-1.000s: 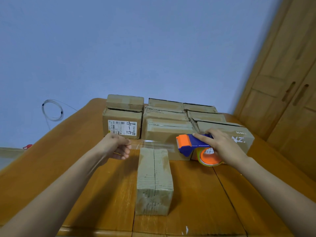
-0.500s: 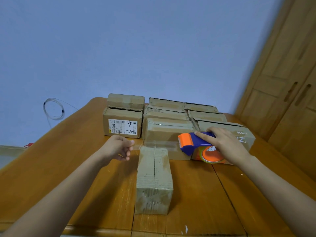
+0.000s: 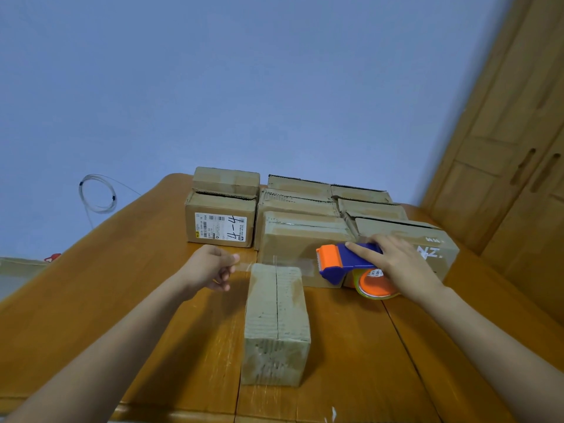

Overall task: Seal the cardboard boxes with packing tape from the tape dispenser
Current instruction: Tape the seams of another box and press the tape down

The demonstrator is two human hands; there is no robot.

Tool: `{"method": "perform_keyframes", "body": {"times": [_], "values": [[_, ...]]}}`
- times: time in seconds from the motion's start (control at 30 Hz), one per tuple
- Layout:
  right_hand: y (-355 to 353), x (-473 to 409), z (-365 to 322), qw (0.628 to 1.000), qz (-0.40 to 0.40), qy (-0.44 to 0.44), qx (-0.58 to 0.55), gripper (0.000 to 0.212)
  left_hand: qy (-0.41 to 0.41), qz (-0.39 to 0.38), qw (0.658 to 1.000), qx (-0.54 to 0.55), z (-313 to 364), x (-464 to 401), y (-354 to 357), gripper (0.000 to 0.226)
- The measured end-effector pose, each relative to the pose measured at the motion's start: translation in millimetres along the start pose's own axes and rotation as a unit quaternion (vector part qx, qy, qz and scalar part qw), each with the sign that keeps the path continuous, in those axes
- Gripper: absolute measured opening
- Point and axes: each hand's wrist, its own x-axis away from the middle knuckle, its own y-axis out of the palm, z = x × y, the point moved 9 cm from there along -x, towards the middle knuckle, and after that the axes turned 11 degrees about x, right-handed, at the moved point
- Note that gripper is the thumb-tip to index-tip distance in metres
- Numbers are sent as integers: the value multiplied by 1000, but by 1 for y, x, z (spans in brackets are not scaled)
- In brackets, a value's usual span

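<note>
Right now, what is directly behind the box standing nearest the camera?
Behind the near box sits a larger cardboard box, with a clear tape strip stretched across its front. Its lower front is hidden.

Soft, even light is filling the room. The box (image 3: 276,323) is throwing a faint shadow on the table (image 3: 91,288). The wide lens is bending the edges, and the cupboard (image 3: 515,154) is looking tilted and slightly blurry.

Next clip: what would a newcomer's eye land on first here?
The orange-and-blue tape dispenser gripped by the right hand, with clear tape stretched leftward to the left hand above the far end of the lone cardboard box. Behind sits a cluster of boxes.
</note>
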Motion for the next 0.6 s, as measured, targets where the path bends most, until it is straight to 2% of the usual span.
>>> {"method": "perform_keyframes", "body": {"times": [0.33, 0.6], "values": [[21, 21, -24, 999, -28, 32, -15, 98, -42, -7, 995, 94, -36, 4, 19, 32], [34, 16, -43, 996, -57, 38, -61, 98, -30, 5, 990, 141, -50, 5, 37, 41]]}}
